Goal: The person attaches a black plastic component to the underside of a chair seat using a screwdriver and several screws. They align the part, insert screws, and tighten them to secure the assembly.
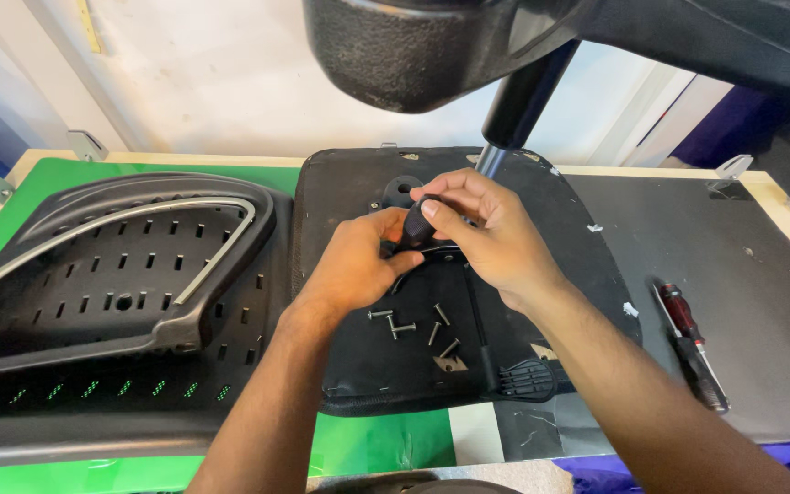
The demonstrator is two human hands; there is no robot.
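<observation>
On the desk (784,274), at centre: one black padded seat panel (349,366), lying flat, edges resting over a green mat (368,444).

- Left hand (354,265): grip closed around the lower part of a black tool handle (418,224), thumb pressed against it.
- Right hand (491,233): grip curled over the top of the same handle, fingers wrapped narrow; the handle stands over a black metal bracket (432,254) on the seat panel.
- Loose screws (404,325): a small scatter on the panel at 6 o'clock from the hands, beside a small metal plate (451,364).
- Black lever (528,377): on the panel at 5 o'clock.
- Black perforated chair back (112,284) with grey trim: at 9 o'clock, just beside the panel.
- Screwdriver with red-and-black handle (688,343): at 3 o'clock, well apart from the hands.
- Chair base column (523,91): at 12 o'clock, overhead.
- Yellow strip on the wall (90,26): at 11 o'clock; markings too small to tell.
</observation>
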